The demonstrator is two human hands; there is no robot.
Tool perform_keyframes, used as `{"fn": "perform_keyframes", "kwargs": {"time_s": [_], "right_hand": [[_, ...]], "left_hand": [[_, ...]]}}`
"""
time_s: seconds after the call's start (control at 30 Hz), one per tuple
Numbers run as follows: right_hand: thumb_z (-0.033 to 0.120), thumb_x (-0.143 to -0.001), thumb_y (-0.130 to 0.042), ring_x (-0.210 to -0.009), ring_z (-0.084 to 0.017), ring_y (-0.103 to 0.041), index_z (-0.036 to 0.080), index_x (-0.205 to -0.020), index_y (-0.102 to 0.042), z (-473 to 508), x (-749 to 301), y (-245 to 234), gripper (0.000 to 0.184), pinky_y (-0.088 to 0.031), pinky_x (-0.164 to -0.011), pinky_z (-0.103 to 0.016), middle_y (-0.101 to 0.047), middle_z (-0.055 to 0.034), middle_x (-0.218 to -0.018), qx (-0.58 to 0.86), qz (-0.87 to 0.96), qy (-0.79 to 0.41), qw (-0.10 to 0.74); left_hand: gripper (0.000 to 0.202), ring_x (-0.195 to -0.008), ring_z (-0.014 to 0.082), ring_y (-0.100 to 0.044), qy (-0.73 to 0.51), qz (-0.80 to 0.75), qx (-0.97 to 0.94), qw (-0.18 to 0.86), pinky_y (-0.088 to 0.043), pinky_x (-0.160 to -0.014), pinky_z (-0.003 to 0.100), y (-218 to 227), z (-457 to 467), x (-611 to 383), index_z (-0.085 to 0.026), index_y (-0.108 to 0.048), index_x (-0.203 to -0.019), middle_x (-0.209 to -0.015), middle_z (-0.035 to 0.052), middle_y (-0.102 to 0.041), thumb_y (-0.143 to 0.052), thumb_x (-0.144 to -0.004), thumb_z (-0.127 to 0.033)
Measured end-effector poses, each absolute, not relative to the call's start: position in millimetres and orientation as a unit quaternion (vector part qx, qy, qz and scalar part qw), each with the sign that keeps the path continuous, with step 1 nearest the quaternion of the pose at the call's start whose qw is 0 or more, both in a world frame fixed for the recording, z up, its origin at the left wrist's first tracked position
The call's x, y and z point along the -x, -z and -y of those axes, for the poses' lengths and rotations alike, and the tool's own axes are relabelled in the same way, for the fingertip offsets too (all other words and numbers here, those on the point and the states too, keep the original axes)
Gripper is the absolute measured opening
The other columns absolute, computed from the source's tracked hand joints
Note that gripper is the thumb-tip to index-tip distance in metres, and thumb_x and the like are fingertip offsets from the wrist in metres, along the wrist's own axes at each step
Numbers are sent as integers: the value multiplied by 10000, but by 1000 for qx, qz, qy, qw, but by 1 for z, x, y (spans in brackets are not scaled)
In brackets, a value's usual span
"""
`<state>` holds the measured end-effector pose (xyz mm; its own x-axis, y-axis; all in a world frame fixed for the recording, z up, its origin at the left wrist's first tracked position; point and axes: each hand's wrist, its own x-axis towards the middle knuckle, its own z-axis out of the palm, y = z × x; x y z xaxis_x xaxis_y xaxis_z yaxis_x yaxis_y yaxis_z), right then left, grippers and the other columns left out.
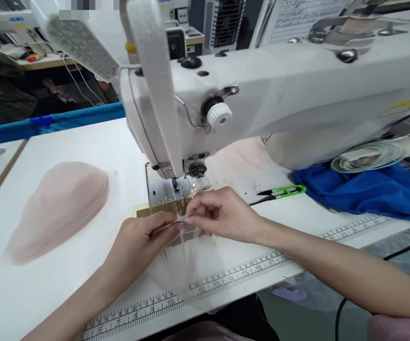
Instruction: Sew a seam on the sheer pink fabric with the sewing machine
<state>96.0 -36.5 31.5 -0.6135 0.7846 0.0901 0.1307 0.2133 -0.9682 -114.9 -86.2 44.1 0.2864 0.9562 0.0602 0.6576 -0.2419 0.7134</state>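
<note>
My left hand (139, 244) and my right hand (219, 213) meet just in front of the needle of a white sewing machine (279, 94). Both pinch the edge of a thin, see-through piece of mesh fabric (187, 265) that hangs over the table's front edge. The fingertips of both hands touch at about the same spot on the fabric. The presser foot (174, 185) and metal plate sit right behind the fingers. A pile of pale pink mesh pieces (57, 208) lies on the table to the left.
Green-handled thread snips (283, 192) lie right of the needle. A blue cloth (361, 189) with a roll of white tape (366, 157) sits under the machine arm. A ruler strip (226, 274) runs along the white table's front edge. A black cable hangs at the right.
</note>
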Motion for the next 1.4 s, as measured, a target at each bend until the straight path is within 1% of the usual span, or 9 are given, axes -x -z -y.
{"fn": "perform_keyframes", "kwargs": {"time_s": [0.17,0.4,0.6,0.93,1.07,1.17,1.23,1.33,1.4], "right_hand": [[286,-879,-644,-549,-77,-539,173,-849,-689,37,-96,-26,125,-478,-559,-201,-556,52,-582,305,775,-459,311],[266,-896,-630,-493,-59,-435,190,-980,-666,40,-94,-28,119,-429,-562,-194,-439,103,-550,308,798,-418,307],[226,-891,-626,-485,-57,-416,197,-963,-665,39,-95,-31,87,-421,-578,-196,-397,112,-539,301,813,-409,285],[204,-905,-582,-471,-55,-400,190,-978,-624,40,-96,-27,85,-391,-541,-187,-359,118,-533,268,841,-373,288],[210,-932,-574,-453,-50,-418,175,-990,-634,40,-95,-26,91,-390,-510,-173,-418,118,-518,252,851,-347,303],[226,-974,-539,-538,-52,-554,176,-972,-642,39,-95,-22,115,-449,-547,-159,-633,67,-641,234,857,-303,344],[212,-985,-529,-604,-45,-627,173,-948,-642,39,-94,-18,125,-475,-563,-142,-722,39,-761,209,864,-242,389],[208,-985,-540,-543,-38,-618,185,-904,-638,40,-95,-16,130,-438,-471,-147,-726,65,-705,179,878,-118,428],[205,-982,-547,-493,-40,-585,189,-895,-633,41,-96,-17,124,-397,-422,-165,-697,80,-636,169,885,-69,429]], "left_hand": [[195,-426,93,-448,-250,-526,-762,283,-343,-446,210,-43,86,114,-282,-739,-900,-513,-70,-582,-563,-912,-367],[172,-446,91,-501,-281,-546,-747,256,-380,-452,209,-40,88,116,-265,-711,-855,-645,-52,-705,-589,-891,-381],[171,-397,91,-469,-285,-541,-769,188,-355,-427,210,-39,88,116,-271,-717,-843,-546,-63,-647,-590,-899,-371],[187,-394,93,-503,-280,-504,-806,132,-360,-415,210,-40,89,115,-270,-723,-908,-547,-65,-647,-548,-943,-326],[205,-386,70,-505,-291,-486,-819,88,-370,-410,185,-42,89,114,-245,-688,-874,-550,-77,-651,-530,-967,-335],[211,-388,44,-516,-312,-472,-823,54,-347,-384,165,-43,88,113,-217,-651,-877,-642,-71,-712,-509,-988,-328],[176,-411,36,-548,-320,-465,-825,37,-353,-380,155,-42,88,112,-203,-646,-959,-742,-50,-755,-516,-989,-317],[149,-512,53,-643,-329,-438,-836,34,-464,-486,134,-41,88,111,-198,-650,-1025,-781,-38,-771,-530,-983,-274],[126,-560,67,-674,-333,-424,-841,39,-505,-549,142,-40,90,110,-196,-660,-967,-745,-44,-762,-543,-973,-245]]}}
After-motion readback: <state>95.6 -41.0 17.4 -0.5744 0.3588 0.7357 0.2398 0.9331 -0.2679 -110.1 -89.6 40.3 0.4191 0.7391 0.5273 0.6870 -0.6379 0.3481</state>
